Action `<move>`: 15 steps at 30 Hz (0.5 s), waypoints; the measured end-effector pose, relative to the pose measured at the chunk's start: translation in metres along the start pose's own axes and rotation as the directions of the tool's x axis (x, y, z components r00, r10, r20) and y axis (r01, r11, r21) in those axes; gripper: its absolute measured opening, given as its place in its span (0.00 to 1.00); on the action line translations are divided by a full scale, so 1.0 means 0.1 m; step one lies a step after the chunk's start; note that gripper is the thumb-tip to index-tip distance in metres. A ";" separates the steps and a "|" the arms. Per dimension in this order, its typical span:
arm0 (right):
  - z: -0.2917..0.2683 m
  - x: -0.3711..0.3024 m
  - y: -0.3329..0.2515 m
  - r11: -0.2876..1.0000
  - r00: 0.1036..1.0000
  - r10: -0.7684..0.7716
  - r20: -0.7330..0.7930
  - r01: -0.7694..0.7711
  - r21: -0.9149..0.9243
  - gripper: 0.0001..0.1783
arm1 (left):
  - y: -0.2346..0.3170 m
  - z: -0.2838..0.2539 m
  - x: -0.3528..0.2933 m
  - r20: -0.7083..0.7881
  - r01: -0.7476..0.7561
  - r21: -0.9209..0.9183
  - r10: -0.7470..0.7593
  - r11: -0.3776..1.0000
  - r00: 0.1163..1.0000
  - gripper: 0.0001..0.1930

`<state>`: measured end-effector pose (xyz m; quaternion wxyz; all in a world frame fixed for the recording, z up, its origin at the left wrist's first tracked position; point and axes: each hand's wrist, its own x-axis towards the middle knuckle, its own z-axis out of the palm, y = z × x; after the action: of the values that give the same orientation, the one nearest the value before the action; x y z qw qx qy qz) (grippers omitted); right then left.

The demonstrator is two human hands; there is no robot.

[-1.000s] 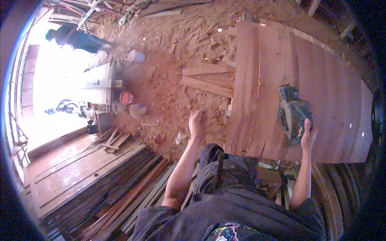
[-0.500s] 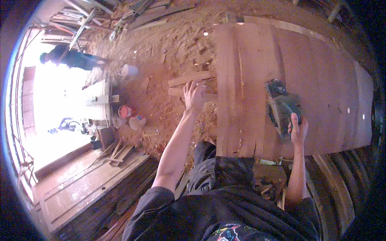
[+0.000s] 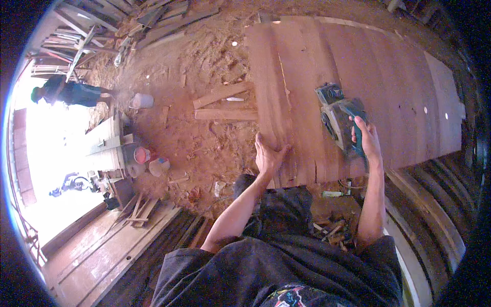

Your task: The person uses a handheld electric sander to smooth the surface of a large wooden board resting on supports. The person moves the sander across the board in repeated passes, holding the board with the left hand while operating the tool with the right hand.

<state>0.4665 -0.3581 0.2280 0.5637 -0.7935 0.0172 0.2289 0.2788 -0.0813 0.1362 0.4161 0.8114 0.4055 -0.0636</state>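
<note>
A broad wooden panel [image 3: 378, 117], reddish brown with a grain that runs across it, lies in front of me. On it sits a teal and dark belt sander [image 3: 340, 123]. My right hand [image 3: 369, 140] is wrapped round the sander's rear handle. My left hand [image 3: 271, 158] rests at the panel's near left edge, thumb spread from the fingers, holding nothing. The sander's underside is hidden against the wood.
Loose boards [image 3: 225, 113] lie on the dusty floor left of the panel. Beyond are a white bucket [image 3: 143, 101], a red-rimmed pail [image 3: 141, 154] and a person [image 3: 71, 93] by the bright opening. Long timbers [image 3: 424, 204] lie at the right; a grooved wooden door [image 3: 107, 245] lies lower left.
My left hand has come down from above the floor boards onto the panel's edge. The sander stays in my right hand on the panel. The whole view has shifted.
</note>
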 end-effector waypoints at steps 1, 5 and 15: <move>0.08 -0.10 -0.02 1.000 0.999 0.015 -0.028 -0.015 0.003 0.29 | 0.05 -0.09 0.01 0.032 0.036 0.007 -0.036 0.999 0.999 0.68; 0.11 -0.77 0.02 0.995 0.987 0.080 -0.143 -0.087 -0.039 0.29 | 0.06 -0.06 -0.11 0.004 -0.006 -0.023 0.006 1.000 1.000 0.71; 0.35 -2.82 0.31 0.865 0.758 0.453 -0.470 -0.245 0.438 0.26 | -0.04 -0.21 -0.25 0.047 -0.142 0.069 0.139 0.987 0.989 0.74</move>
<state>0.1928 -0.4030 0.2990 0.6116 -0.6936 0.3716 0.0829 0.2542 -0.0799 0.1585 0.3985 0.8510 0.3357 -0.0657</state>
